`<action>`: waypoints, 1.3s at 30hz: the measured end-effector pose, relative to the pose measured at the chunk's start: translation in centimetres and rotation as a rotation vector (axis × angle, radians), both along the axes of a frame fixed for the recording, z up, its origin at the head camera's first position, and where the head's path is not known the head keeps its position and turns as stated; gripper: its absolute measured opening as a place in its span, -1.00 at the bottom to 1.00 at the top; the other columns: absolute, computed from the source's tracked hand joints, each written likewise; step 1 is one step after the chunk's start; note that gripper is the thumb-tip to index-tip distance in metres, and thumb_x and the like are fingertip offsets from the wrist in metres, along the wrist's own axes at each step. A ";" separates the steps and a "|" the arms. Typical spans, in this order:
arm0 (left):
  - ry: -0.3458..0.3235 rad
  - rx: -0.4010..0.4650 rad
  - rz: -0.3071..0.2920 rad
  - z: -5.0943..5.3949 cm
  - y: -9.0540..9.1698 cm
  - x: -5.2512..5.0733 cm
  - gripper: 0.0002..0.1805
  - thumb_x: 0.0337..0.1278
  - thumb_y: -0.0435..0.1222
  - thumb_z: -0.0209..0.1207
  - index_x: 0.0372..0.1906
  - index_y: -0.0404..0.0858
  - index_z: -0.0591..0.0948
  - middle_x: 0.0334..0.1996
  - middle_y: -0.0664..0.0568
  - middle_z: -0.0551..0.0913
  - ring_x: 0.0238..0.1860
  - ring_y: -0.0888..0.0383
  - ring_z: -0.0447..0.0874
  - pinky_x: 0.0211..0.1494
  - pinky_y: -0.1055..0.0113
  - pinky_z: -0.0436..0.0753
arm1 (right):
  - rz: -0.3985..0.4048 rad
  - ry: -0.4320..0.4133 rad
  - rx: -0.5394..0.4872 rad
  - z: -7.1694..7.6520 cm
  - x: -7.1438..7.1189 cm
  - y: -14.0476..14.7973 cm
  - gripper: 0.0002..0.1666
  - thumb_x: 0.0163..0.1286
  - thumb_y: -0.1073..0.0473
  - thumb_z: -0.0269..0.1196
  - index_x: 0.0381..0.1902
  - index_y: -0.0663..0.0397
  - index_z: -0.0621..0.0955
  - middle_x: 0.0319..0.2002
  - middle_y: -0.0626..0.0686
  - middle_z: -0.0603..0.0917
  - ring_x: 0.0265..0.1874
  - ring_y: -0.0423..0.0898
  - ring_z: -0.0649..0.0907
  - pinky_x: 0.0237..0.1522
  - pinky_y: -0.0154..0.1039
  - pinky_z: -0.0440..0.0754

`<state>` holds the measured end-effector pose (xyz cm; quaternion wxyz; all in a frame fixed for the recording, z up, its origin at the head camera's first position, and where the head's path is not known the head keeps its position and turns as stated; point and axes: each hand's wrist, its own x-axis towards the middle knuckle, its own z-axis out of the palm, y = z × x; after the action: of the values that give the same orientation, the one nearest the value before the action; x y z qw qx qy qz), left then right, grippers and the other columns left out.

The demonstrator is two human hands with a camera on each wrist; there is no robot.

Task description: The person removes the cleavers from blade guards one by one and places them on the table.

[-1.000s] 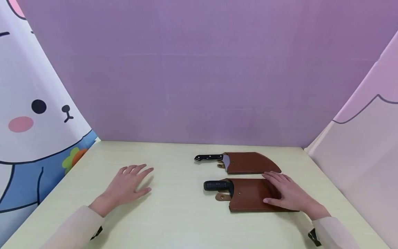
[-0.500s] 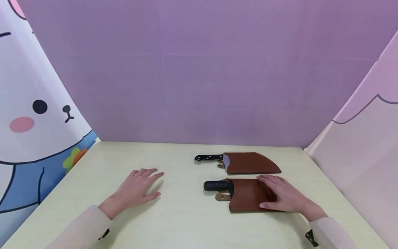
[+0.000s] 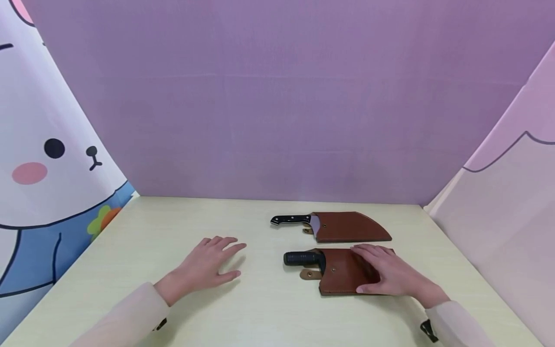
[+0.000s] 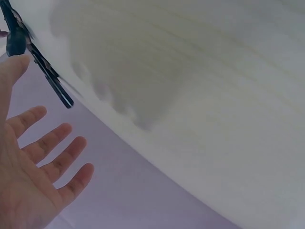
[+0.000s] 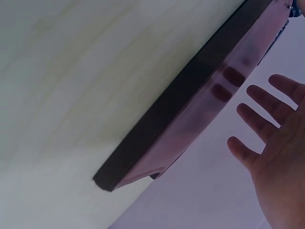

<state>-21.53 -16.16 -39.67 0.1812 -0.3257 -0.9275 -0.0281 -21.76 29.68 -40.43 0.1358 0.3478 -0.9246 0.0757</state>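
Observation:
Two sheathed knives lie flat on the table, handles pointing left. The nearer one shows a ribbed black handle (image 3: 299,259) and a squarish brown leather sheath (image 3: 342,277), with a snap strap (image 3: 310,274) hanging loose. Behind it, a knife with a riveted black handle (image 3: 292,220) sits in a curved brown sheath (image 3: 351,227); some blade shows at its mouth. My right hand (image 3: 390,272) is over the near sheath's right part, fingers spread; in the right wrist view they look apart from the leather. My left hand (image 3: 201,267) hovers left of the knives, fingers spread, holding nothing.
The pale wood-grain table (image 3: 260,313) ends at a purple backdrop (image 3: 277,106). A cartoon-printed cloth (image 3: 56,193) stands along the left side, and a pale pink cloth (image 3: 511,217) along the right.
My left hand has moved right, toward the knives. The right hand has slid a little left over the near sheath. Both knives have stayed in place.

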 end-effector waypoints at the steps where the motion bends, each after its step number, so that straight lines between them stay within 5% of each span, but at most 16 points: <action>1: -0.005 -0.001 -0.005 0.0 0.2 0.0 -0.34 -0.05 0.15 0.16 0.21 0.00 0.41 0.10 0.02 0.51 0.05 0.03 0.50 0.04 0.02 0.45 | 0.002 0.001 0.001 0.0 0.0 -0.1 0.04 -0.10 -0.45 0.27 0.24 0.04 0.37 0.17 0.06 0.46 0.13 0.04 0.45 0.02 0.13 0.36; 17: 0.000 0.036 -0.091 0.9 3.6 -0.4 -0.34 -0.02 0.14 0.15 0.22 -0.01 0.40 0.09 0.04 0.51 0.03 0.06 0.50 0.02 0.08 0.48 | -0.011 -0.076 0.026 0.1 0.2 -1.2 0.18 -0.19 -0.52 0.25 0.28 0.08 0.33 0.20 0.07 0.44 0.17 0.08 0.43 0.08 0.18 0.33; 39: -0.130 0.022 -0.113 0.5 7.8 -0.7 -0.34 0.06 0.17 0.06 0.27 0.02 0.34 0.08 0.10 0.51 0.03 0.11 0.49 -0.01 0.10 0.52 | -0.048 -0.298 0.027 0.1 -0.7 -1.3 0.32 -0.26 -0.54 0.27 0.37 0.06 0.18 0.32 0.20 0.26 0.28 0.19 0.29 0.11 0.30 0.21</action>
<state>-22.26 -8.36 -39.19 0.1224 -0.3732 -0.9170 -0.0694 -22.42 28.36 -40.32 -0.0056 0.3121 -0.9435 0.1109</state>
